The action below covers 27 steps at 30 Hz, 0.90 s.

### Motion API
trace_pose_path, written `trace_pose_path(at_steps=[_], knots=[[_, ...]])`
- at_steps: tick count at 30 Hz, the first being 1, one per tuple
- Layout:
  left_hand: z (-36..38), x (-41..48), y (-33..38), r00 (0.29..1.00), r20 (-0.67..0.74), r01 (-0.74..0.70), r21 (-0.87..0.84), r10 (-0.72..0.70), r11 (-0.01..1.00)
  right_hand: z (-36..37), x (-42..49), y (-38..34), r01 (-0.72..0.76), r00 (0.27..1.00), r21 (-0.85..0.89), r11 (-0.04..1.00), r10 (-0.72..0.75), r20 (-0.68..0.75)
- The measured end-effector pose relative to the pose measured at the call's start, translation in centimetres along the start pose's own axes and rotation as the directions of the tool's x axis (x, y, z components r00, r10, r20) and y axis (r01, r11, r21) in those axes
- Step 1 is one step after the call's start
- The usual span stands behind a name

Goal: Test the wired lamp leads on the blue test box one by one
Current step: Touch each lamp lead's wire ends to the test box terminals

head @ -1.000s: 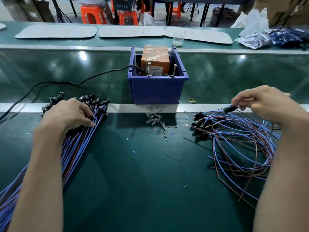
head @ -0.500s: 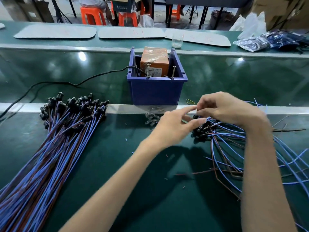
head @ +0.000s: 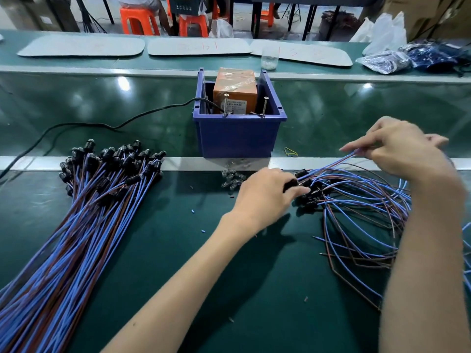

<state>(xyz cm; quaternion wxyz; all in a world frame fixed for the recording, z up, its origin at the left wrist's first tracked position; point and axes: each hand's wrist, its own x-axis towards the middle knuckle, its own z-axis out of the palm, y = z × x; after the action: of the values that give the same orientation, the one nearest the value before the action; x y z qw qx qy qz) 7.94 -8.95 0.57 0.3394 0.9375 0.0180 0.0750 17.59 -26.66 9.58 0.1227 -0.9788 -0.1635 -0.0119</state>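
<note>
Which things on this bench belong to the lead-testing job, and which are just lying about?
Job in hand:
blue box
upright screws on its front rim
loose leads, gripped by the left hand and pinched by the right hand
lead bundle

Lying about:
yellow band
cup
bags
mats
stools

Glossy green belt (head: 331, 118), plastic box (head: 237, 138)

My left hand (head: 265, 192) grips a black lamp socket (head: 291, 184) in the loose tangle of blue and brown leads (head: 356, 200); my right hand (head: 402, 151) pinches a lifted blue-and-brown wire pair (head: 353, 155) right of the blue plastic box (head: 239, 136).
</note>
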Motion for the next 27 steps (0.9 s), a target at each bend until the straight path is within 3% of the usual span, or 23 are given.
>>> trace_pose_path(at_steps=[4,7,10,12,14,16,18,20,24,27], knots=[[1.0,0.6,0.9,0.997,0.002,-0.079,0.172,0.08,0.982,-1.1,-0.1,1.1,-0.073,0.997,-0.042,0.996,0.071,-0.042],[1.4,1.1,1.1,0.995,0.047,-0.098,0.261,0.089,0.96,-1.3,0.0,3.2,-0.203,0.977,0.005,0.979,0.203,-0.061],[2.4,1.5,1.9,0.99,0.095,-0.125,0.318,0.1,0.94,-0.2,0.3,3.8,-0.288,0.941,-0.02,0.957,0.287,0.179],[3.0,1.7,2.0,0.98,0.157,-0.167,0.294,0.125,0.941,0.7,0.4,2.6,-0.272,0.926,-0.077,0.959,0.283,0.249],[3.3,1.7,1.7,0.973,0.15,-0.205,0.218,0.175,0.954,1.4,0.4,0.8,-0.201,0.952,-0.091,0.975,0.216,0.215],[3.3,1.6,1.2,0.976,0.01,-0.218,0.074,0.218,0.973,2.3,0.7,-0.8,-0.052,0.975,-0.051,0.997,0.062,0.213],[3.1,1.4,0.9,0.97,-0.138,-0.215,-0.087,0.202,0.973,3.3,1.0,-2.0,0.085,0.949,0.104,0.991,-0.113,0.295],[2.9,1.4,0.5,0.965,-0.22,-0.187,-0.18,0.145,0.966,4.0,1.2,-2.6,0.127,0.917,0.235,0.964,-0.205,0.343],[3.1,1.4,-0.3,0.972,-0.233,-0.053,-0.343,-0.03,0.938,4.7,1.6,-2.0,0.134,0.905,0.313,0.94,-0.245,0.348],[2.3,1.1,-0.9,0.991,-0.122,0.007,-0.338,-0.051,0.941,5.1,1.5,-1.4,0.106,0.887,0.384,0.917,-0.261,0.381]])
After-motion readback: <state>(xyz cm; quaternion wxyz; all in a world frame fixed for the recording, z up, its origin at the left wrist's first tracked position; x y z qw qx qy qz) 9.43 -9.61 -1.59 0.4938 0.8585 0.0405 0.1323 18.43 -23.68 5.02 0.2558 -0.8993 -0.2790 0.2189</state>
